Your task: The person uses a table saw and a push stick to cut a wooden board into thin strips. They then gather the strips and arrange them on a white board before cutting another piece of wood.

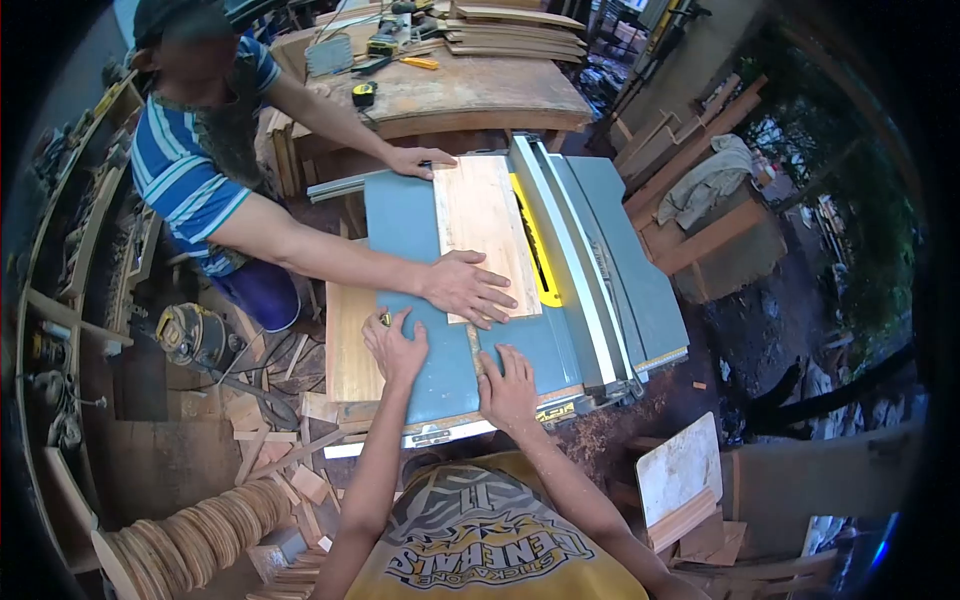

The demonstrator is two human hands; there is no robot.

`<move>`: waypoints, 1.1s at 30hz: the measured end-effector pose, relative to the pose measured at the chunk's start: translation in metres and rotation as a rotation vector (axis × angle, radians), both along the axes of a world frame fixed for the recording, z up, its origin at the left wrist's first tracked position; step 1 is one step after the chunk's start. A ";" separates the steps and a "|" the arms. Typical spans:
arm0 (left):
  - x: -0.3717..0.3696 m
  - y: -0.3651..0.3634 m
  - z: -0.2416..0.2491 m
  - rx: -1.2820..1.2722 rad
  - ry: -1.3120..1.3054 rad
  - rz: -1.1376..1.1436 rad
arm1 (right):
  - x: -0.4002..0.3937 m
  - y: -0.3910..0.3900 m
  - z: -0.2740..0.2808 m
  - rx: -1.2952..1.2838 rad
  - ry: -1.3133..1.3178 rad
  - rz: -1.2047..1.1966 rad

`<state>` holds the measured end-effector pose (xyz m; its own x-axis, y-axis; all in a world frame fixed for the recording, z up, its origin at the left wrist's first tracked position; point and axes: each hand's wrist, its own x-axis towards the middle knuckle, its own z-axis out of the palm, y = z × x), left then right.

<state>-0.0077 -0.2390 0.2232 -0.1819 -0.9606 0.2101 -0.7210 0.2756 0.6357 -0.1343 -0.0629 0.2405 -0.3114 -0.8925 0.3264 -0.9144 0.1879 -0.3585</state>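
A pale wooden board (485,225) lies on the blue-grey table saw top (400,235), beside the yellow slot insert (537,245) and the long metal fence (575,260). A co-worker's two hands rest on the board, one at its far left corner, the other flat near its close end. My left hand (397,345) is at the saw top's left part, fingers bent around something small and dark that I cannot make out. My right hand (509,387) rests on the saw top near the front edge, fingers apart, beside a narrow strip (474,345) below the board.
The co-worker (195,160) in a striped shirt leans in from the left. Behind stands a workbench (470,95) with tools and stacked boards (515,35). Shelves line the left. A vacuum (190,335), offcuts and round wooden discs (190,535) are at lower left.
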 end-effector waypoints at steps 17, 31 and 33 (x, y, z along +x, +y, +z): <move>-0.001 -0.005 -0.006 -0.033 -0.012 -0.028 | -0.002 0.002 -0.002 -0.042 0.013 -0.032; -0.007 0.007 -0.005 -0.187 -0.036 -0.390 | -0.003 0.003 -0.003 -0.090 0.011 -0.032; -0.005 0.005 -0.009 -0.184 0.008 -0.372 | -0.003 0.003 -0.004 -0.105 0.010 -0.034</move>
